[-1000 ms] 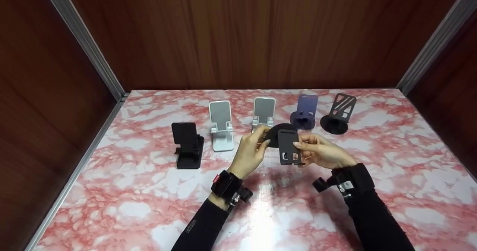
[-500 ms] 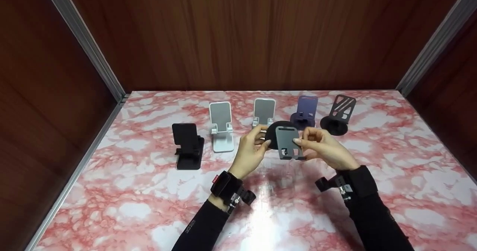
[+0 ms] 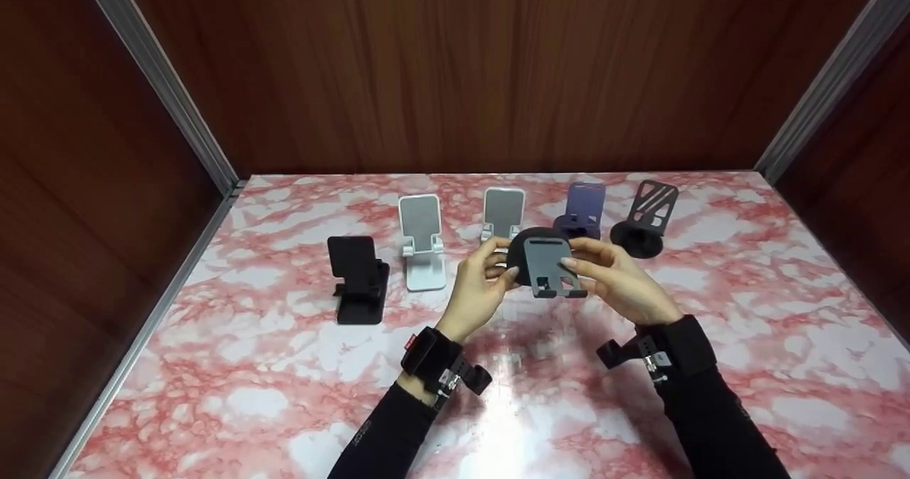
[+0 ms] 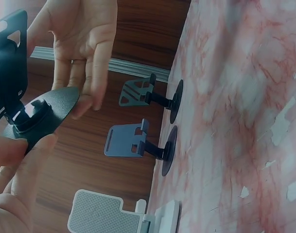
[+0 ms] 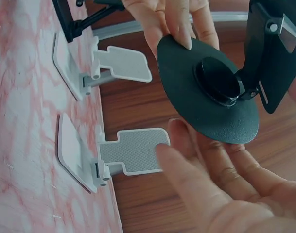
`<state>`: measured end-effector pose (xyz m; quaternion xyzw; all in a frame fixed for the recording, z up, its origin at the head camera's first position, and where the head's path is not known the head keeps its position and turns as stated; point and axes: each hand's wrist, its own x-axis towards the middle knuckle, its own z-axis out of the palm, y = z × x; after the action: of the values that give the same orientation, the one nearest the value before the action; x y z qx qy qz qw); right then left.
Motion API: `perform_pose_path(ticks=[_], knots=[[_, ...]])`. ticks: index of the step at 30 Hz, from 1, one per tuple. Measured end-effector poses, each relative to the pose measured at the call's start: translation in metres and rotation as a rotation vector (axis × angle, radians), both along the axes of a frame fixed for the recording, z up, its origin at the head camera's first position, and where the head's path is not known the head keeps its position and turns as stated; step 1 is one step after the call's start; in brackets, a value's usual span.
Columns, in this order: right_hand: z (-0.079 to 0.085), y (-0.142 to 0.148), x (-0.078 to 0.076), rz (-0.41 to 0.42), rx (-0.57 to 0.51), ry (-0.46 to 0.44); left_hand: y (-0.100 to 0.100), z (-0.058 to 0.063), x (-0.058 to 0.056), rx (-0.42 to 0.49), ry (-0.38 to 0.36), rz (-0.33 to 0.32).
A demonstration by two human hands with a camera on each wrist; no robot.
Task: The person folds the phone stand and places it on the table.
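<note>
A dark phone stand with a round base and a slotted plate is held up above the marbled table, its plate facing the head camera. On the left, my left hand pinches the rim of the round base between thumb and fingers. My right hand grips the stand from the other side: the thumb lies on the plate's face, while the fingers reach behind to the base rim. In the left wrist view, the plate joins the base by a short hinge. The fingertips behind the base are partly hidden in the head view.
Several other phone stands stand on the table: a black one at left, two white ones, a purple one and a dark slotted one at right. Wooden walls enclose the back and sides.
The held stand's plate has tilted, its lower edge rising and its face turning lighter. My right fingers have shifted behind the stand toward the base. The left hand keeps its pinch almost unmoved.
</note>
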<state>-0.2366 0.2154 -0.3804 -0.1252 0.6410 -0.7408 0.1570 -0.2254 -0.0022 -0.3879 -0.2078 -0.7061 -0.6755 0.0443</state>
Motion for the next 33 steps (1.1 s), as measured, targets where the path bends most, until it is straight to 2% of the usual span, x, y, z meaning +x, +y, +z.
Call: perform_pose_path(ticks=[4,8,12,16,21,33], knots=[[-0.001,-0.001,-0.001,-0.01,-0.053,-0.012,-0.001,-0.001,-0.001,0.026,-0.035,-0.028],[-0.003,-0.002,-0.002,-0.019,-0.056,-0.024,-0.002,0.001,-0.001,0.089,-0.129,-0.075],[-0.005,-0.004,-0.003,-0.033,-0.016,-0.023,-0.003,-0.006,-0.006,0.106,-0.221,-0.097],[-0.007,-0.007,-0.004,-0.046,0.022,-0.016,-0.002,-0.017,-0.014,0.079,-0.266,-0.095],[-0.008,-0.008,-0.002,-0.056,0.048,-0.013,-0.001,-0.02,-0.016,0.096,-0.279,-0.098],[-0.007,-0.009,-0.002,-0.068,0.147,0.011,-0.001,-0.02,-0.016,0.134,-0.301,-0.128]])
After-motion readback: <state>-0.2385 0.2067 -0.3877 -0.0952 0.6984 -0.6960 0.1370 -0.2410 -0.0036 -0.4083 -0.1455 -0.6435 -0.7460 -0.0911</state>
